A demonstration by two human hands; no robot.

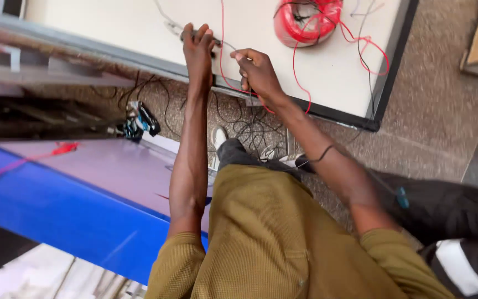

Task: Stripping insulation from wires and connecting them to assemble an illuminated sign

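White board [316, 66] on speckled floor [432, 111] | left hand [199, 50] grip clutching tool [197, 35] | right hand [256, 71] grip pinching red wire [223, 61]

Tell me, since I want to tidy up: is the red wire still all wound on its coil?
Partly unwound. The red wire coil lies on the white board, with loose loops trailing toward the right hand.

Both hands rest at the near edge of the flat white dark-framed board [327, 72], the left hand [199, 47] beside the right hand [256, 69], with the red wire coil [307, 19] lying farther back on it.
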